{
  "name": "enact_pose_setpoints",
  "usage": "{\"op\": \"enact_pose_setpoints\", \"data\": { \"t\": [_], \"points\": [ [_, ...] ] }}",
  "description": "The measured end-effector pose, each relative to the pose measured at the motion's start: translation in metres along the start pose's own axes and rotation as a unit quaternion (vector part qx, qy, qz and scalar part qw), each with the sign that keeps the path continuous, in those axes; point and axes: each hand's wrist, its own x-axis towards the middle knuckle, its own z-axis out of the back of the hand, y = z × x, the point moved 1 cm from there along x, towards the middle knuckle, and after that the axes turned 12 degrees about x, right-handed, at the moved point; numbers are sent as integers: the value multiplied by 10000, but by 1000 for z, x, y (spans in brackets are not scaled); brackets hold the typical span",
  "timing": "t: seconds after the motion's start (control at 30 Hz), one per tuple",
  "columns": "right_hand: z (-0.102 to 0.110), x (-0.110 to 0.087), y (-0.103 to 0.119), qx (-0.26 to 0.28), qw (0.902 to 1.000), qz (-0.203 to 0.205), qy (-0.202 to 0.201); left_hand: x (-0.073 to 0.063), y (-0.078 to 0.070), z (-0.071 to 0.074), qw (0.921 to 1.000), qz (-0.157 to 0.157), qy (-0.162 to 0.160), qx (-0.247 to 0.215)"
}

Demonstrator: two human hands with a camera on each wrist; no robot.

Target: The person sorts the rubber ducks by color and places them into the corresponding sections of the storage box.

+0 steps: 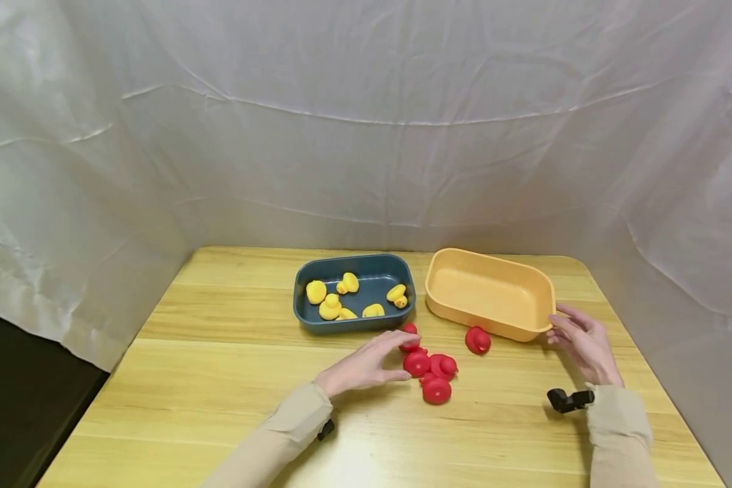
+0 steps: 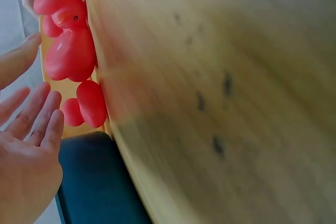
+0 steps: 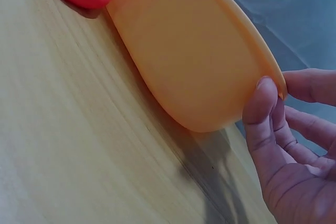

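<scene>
Creased pale sheeting (image 1: 354,149) behind and beside a wood-grain tabletop (image 1: 201,366).

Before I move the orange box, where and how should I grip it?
Probably pinch the orange box by the rim at its right end, coming from the right. The rim is thin and raised there, and your right hand is on it, while the left end sits close to the blue box.

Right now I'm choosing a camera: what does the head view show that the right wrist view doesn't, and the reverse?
Only head: yellow ducks in the navy tray, the left hand, the red duck cluster.
Only right wrist: the palm of the right hand.
Both: orange tray, right hand at its rim, one red duck, wooden tabletop.
</scene>
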Motion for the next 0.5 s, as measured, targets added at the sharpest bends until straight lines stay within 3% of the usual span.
{"op": "enact_pose_setpoints", "data": {
  "t": [0.5],
  "points": [
    [4,12,9,-92,9993,-360,100,4,1,-6,9990,-114,240,354]
  ]
}}
